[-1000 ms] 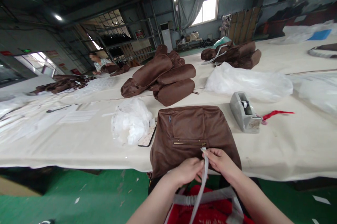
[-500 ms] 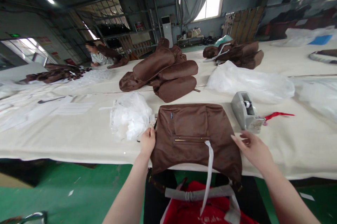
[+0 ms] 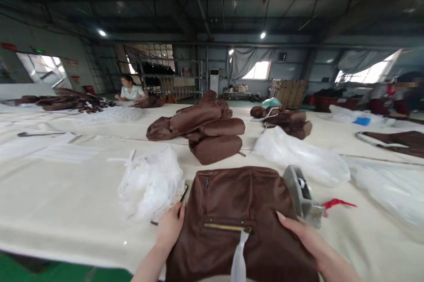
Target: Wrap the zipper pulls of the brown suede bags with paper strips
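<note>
A brown leather handbag (image 3: 228, 198) stands before me at the table's near side, its front facing me. Across it runs a gold zipper (image 3: 225, 226) with a white wrapping strip (image 3: 240, 257) hanging from the pull. My left hand (image 3: 170, 225) is closed at the bag's left edge, its fingers partly hidden. On the right side my right hand (image 3: 300, 235) grips the bag, thumb on the front and the other fingers behind. The bag's bottom lies outside the view.
A grey tape dispenser (image 3: 303, 198) with a red ribbon (image 3: 339, 203) stands right of the bag. Crumpled white plastic (image 3: 152, 182) lies to the left. Brown bags (image 3: 215, 127) are piled beyond, near a clear plastic bag (image 3: 298, 154). A person (image 3: 130, 89) sits across the table (image 3: 66, 202).
My view has tilted up, so the bag sits lower in it and looks nearer and more upright. My right hand has closed from spread fingers onto the bag's right side.
</note>
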Demonstrator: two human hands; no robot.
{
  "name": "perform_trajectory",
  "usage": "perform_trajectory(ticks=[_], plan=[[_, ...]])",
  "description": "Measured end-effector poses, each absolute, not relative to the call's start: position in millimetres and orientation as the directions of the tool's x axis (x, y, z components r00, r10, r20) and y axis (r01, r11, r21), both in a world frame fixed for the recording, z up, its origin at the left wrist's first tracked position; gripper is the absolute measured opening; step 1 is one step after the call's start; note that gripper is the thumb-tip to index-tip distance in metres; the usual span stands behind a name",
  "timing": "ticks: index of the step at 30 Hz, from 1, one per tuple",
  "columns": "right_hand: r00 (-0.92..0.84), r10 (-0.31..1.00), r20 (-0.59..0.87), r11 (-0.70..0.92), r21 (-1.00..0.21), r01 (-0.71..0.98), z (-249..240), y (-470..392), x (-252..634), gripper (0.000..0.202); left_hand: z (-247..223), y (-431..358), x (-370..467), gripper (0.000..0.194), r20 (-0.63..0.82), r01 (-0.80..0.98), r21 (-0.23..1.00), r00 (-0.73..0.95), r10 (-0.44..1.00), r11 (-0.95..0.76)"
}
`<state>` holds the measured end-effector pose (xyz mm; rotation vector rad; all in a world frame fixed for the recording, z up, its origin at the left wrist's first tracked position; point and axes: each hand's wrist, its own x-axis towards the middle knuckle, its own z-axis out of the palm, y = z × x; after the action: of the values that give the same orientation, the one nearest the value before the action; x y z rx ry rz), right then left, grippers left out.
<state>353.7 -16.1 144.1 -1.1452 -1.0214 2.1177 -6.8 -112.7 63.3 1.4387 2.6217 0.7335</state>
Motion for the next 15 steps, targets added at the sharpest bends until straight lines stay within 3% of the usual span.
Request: perform_trajectory(ticks=[3, 6, 11, 15], plan=[[-0.509, 0.797, -0.327, -0.438, -0.892, -0.114, 180.3, -16.8, 368.4, 0.046, 60.0, -111.8, -8.1, 0.029, 0.072, 0.831, 0.348, -0.486, 0.871, 0.435], [-0.567, 0.786, -0.246, -0.363, -0.926, -0.101, 208.7, -15.9, 386.2, 0.044, 55.6, -110.8, -4.8, 0.028, 0.041, 0.854, 0.297, -0.458, 0.888, 0.427], [-0.777, 0.532, -0.336, -0.435, -0.896, 0.089, 237.5, -17.5, 379.6, 0.051, 67.2, -112.4, 3.7, 0.03, -0.027, 0.838, 0.297, -0.471, 0.882, 0.457], [-0.794, 0.439, -0.42, -0.474, -0.859, 0.193, 261.3, -16.8, 351.2, 0.039, 81.9, -117.3, 7.5, 0.022, -0.089, 0.828, 0.326, -0.453, 0.887, 0.456]])
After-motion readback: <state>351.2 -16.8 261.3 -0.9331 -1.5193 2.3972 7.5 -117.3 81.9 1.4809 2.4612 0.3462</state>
